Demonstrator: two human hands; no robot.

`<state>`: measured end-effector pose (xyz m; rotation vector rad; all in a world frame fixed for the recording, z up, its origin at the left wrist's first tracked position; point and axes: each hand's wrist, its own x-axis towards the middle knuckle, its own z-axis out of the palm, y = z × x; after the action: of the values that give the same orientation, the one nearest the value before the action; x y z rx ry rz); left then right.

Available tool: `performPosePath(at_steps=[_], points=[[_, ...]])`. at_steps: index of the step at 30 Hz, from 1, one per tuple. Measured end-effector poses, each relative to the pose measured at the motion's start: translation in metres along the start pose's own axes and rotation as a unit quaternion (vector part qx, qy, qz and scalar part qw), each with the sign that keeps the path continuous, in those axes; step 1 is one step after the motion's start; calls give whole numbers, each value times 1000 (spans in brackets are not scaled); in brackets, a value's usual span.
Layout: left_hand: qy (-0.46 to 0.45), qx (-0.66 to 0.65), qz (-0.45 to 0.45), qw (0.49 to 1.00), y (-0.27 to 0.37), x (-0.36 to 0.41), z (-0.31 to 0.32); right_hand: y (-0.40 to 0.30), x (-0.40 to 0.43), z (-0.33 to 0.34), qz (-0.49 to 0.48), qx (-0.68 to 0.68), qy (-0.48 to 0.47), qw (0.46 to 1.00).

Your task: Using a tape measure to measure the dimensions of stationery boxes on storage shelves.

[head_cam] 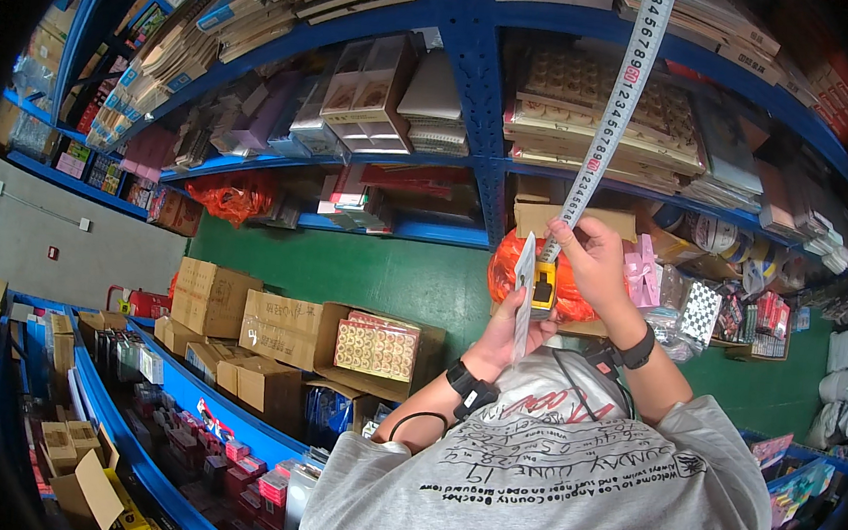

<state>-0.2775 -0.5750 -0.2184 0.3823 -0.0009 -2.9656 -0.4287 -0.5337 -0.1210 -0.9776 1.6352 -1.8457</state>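
My left hand is closed around a yellow and black tape measure case and a thin flat white packet, seen nearly edge-on. Out of the case runs the metal tape blade, marked with black and red numbers, up past the frame's top edge across the shelves. With its thumb and fingers, my right hand pinches the blade just above the case. Behind both hands lies an orange plastic bag. Where the blade ends is out of view.
Blue metal shelving ahead holds stacked books, boxes and packets. At the lower left, open cardboard boxes stand along another blue shelf. Balls and small packaged goods sit at the right. The green floor shows between the shelves.
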Motion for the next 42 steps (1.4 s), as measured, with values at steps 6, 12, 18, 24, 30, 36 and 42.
performPosePath(at_steps=[6,12,18,24,30,36,42], points=[[30,0,3,1000,-2,-1,0,-13,5,-9,7,-5,-30,1000],[17,16,-13,1000,-1,3,-3,-32,15,-2,-60,39,21,997],[17,10,-9,1000,-2,4,-1,-17,14,0,-18,40,-18,999],[10,7,24,1000,1,3,5,-4,5,4,29,15,-29,999],[-9,-8,17,1000,3,3,1,-4,8,0,19,-13,-40,999],[-41,-73,-13,996,4,6,-5,-8,12,3,-4,-19,-67,998],[-40,-89,-11,995,3,7,0,0,7,2,-4,-78,-81,994]])
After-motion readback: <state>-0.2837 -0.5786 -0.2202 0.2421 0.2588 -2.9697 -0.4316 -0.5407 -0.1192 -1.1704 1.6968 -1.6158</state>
